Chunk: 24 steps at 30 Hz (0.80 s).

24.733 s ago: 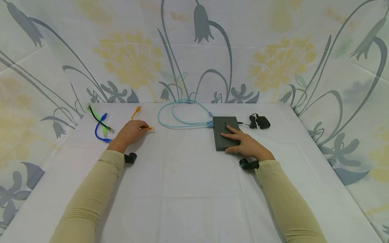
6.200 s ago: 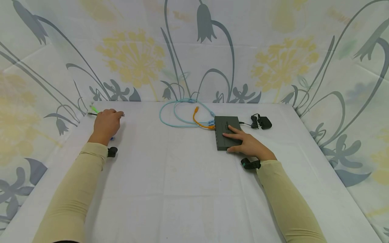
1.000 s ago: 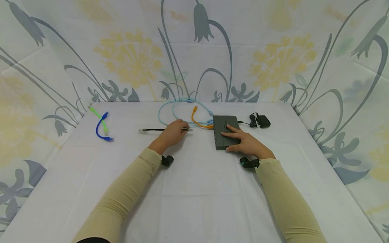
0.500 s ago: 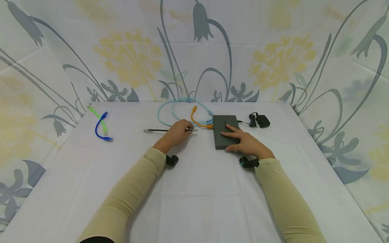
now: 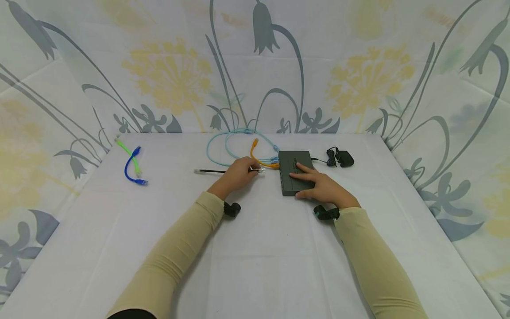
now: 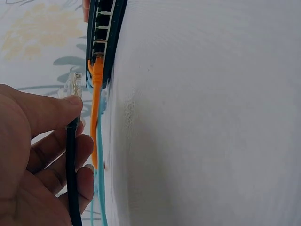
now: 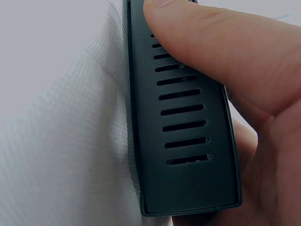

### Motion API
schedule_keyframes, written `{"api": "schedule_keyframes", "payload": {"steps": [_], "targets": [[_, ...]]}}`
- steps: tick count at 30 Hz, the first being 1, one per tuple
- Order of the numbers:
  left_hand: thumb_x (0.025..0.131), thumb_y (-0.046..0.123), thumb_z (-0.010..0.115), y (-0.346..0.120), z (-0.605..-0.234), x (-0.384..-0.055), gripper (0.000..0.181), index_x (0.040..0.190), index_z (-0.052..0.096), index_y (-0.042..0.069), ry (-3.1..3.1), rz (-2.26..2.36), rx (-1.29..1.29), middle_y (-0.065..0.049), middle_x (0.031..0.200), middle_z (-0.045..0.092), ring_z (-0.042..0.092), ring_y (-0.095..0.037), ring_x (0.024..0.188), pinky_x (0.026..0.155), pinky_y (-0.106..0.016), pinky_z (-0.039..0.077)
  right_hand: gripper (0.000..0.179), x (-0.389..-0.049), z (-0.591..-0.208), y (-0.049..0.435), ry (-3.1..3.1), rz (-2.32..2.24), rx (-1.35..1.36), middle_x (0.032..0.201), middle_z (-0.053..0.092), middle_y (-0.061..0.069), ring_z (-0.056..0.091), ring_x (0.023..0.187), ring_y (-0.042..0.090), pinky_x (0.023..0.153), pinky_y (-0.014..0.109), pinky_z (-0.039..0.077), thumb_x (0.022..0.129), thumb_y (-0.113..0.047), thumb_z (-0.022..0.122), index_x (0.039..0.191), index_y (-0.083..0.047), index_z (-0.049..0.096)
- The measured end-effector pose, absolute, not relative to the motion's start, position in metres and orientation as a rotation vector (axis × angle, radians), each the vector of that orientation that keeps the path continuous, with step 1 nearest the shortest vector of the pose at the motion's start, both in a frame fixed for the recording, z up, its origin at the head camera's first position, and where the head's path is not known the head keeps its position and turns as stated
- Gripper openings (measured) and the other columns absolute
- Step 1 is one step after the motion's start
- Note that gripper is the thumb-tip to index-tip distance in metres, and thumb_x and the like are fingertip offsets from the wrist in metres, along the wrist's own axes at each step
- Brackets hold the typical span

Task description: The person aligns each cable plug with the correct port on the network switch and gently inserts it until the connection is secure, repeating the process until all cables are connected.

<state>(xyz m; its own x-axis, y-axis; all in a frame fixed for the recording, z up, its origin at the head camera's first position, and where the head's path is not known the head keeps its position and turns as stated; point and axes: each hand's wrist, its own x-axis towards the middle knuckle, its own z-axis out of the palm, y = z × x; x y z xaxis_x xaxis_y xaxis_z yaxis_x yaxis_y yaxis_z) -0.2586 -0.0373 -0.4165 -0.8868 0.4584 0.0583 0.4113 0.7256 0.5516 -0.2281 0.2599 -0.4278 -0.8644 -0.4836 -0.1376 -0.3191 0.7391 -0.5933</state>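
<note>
My left hand (image 5: 236,174) pinches one end of a short black network cable (image 6: 71,160) between thumb and fingers. Its clear plug (image 6: 73,86) points at the port side of the dark grey network switch (image 5: 287,186), a small gap away. The cable's other end (image 5: 198,171) sticks out to the left behind the hand. My right hand (image 5: 324,188) lies over the switch with fingers spread straight on the top, its thumb (image 7: 197,33) against the vented side. An orange cable (image 6: 96,80) sits in a port, with open ports (image 6: 101,34) next to it.
Light blue cables (image 5: 217,163) loop from the switch toward the wall. A black power adapter (image 5: 344,159) lies right of the switch, its lead plugged in. Blue (image 5: 127,170) and green (image 5: 124,146) cables cross at the table's left. A floral cloth (image 5: 167,79) hangs behind.
Since the earliest frame, the orange cable has gone into the switch and the black one has been picked up from the left. Over the last second, my left hand moves it right, closer to the switch.
</note>
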Motion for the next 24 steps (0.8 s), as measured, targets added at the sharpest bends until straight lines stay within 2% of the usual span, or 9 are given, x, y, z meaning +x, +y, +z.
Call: {"api": "schedule_keyframes", "payload": {"steps": [10, 24], "targets": [[0.098, 0.017, 0.059, -0.027, -0.421, -0.263, 0.022, 0.116, 0.066, 0.01, 2.794, 0.933, 0.667, -0.006, 0.113, 0.067, 0.062, -0.02, 0.101, 0.086, -0.034, 0.052, 0.073, -0.23, -0.43, 0.261, 2.654, -0.837, -0.628, 0.164, 0.008, -0.011, 0.009, 0.15, 0.036, 0.114, 0.063, 0.021, 0.08, -0.054, 0.072, 0.144, -0.039, 0.043], [0.098, 0.018, 0.059, -0.015, -0.423, -0.269, 0.021, 0.115, 0.067, 0.01, 2.829, 0.927, 0.695, -0.008, 0.112, 0.064, 0.061, -0.022, 0.105, 0.089, -0.035, 0.052, 0.072, -0.229, -0.429, 0.26, 2.653, -0.83, -0.624, 0.164, 0.008, -0.011, 0.01, 0.15, 0.036, 0.114, 0.062, 0.022, 0.08, -0.053, 0.073, 0.144, -0.039, 0.043]]}}
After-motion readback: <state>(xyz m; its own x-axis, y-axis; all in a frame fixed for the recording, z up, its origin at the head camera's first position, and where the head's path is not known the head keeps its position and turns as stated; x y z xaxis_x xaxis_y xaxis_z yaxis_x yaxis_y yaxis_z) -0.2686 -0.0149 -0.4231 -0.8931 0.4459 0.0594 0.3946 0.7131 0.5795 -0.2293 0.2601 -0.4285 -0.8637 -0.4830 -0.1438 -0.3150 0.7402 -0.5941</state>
